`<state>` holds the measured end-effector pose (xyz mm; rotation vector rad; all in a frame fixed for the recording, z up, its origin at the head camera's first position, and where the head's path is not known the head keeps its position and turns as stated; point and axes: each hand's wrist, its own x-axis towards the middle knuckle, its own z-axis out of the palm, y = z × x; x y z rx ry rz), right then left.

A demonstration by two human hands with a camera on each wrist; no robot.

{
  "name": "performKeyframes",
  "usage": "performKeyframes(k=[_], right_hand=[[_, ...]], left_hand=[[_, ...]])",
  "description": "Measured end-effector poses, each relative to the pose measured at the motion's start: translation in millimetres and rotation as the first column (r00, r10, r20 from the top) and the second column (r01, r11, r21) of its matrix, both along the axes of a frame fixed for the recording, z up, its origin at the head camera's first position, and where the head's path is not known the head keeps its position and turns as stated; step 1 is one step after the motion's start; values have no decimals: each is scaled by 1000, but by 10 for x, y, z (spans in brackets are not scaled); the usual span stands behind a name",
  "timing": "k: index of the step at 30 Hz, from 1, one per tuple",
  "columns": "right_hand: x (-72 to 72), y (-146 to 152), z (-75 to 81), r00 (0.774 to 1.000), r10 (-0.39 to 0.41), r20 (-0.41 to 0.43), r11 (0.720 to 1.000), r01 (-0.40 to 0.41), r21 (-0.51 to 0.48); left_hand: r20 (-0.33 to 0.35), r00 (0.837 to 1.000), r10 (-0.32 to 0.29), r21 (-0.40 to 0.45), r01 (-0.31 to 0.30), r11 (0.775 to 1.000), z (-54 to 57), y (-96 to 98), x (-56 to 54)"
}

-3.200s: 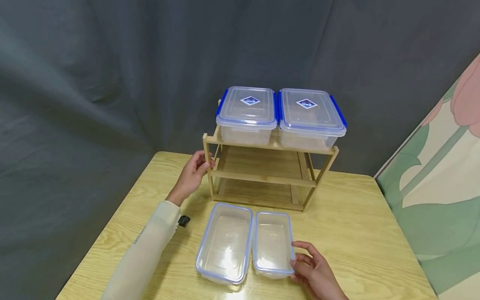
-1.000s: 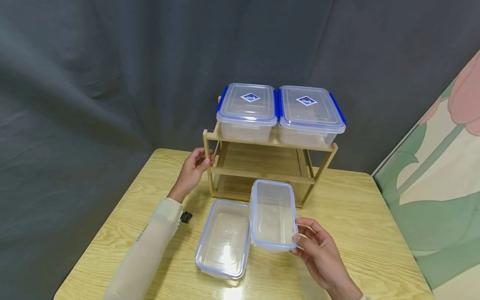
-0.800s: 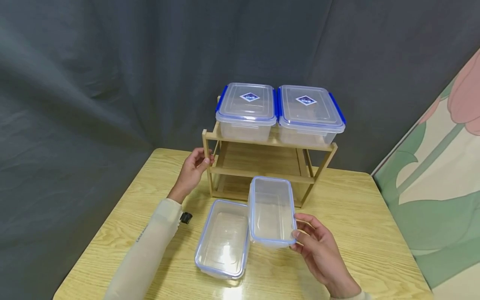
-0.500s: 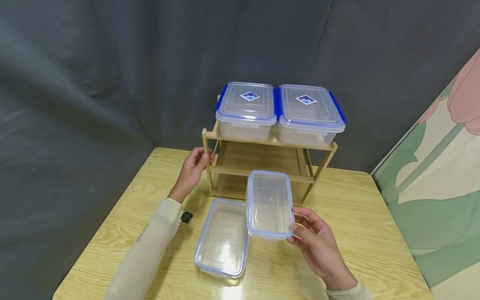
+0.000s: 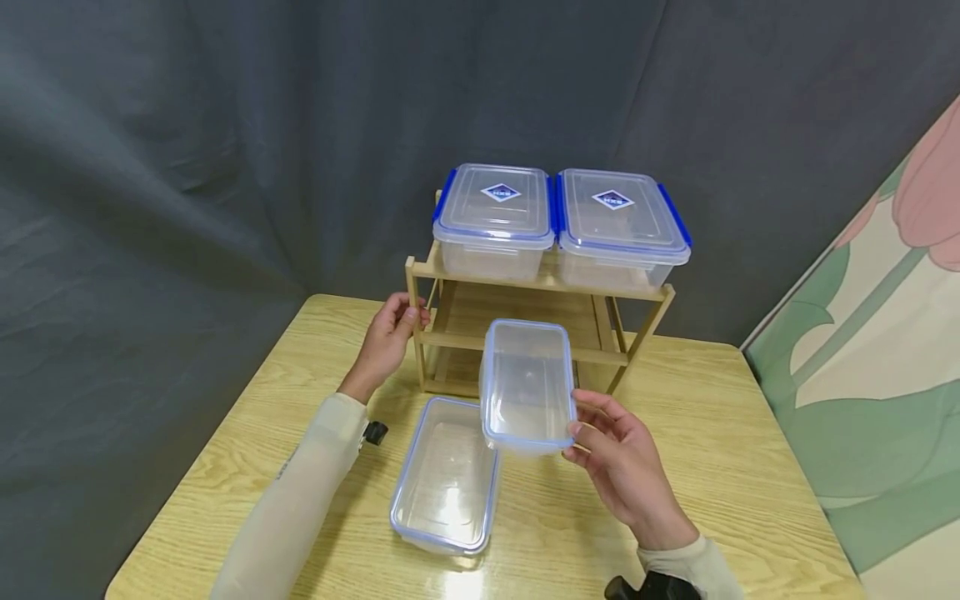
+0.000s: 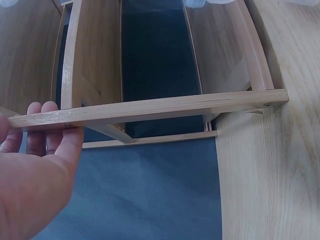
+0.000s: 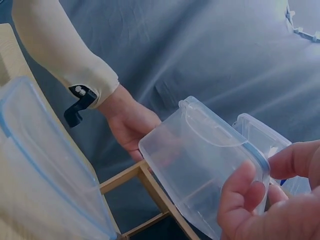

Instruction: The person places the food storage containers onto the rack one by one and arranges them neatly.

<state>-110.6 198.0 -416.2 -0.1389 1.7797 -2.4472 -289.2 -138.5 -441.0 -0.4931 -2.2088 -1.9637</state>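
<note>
1. In the head view, a slatless wooden rack [image 5: 517,308] is seen on the wood-grain surface [image 5: 705,450]. The smaller container [image 5: 528,383], blue-rimmed and clear, is held up in front of the rack, its near right corner pinched by the thumb and fingers of the right hand [image 5: 622,458]. The left front post [image 5: 420,362] of the rack is gripped by the left hand [image 5: 382,346]. The larger container [image 5: 450,475] is set on the surface in front of the rack, and its far right corner is covered by the smaller one. Part of the rack's front bars is also hidden behind the smaller container. On top of the rack, a left lidded box [image 5: 495,221] and a right lidded box [image 5: 622,217], both blue-clipped, are placed side by side. A dark curtain [image 5: 300,167] is hung behind the rack, and a tulip-patterned panel [image 5: 877,358] is seen to its right.

2. In the left wrist view, the post is shown close up, with fingers wrapped around it; two screw heads [image 6: 69,124] are revealed that cannot be made out from above.

3. In the right wrist view, the smaller container's clear side wall is shown beside the rack, and the left hand is partly seen through it. Whether the rack is touched by this container cannot be told.
</note>
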Motion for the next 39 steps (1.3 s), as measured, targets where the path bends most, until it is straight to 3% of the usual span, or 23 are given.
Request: performKeyframes(k=[7,27,39], right_hand=[[-149,-122,71,999,-26,32,999,27,-28],[-578,-456,84,995,-12,101,986,29,-164],[-749,-575,109,990,-43,136,987,63,-145]], left_hand=[[-3,1000,5,-29,-5,1000,13,-4,-5],[9,1000,-11,-39,11,999,14,-33,-13],[13,1000,-14,-9,14,1000,8,-34,-18]])
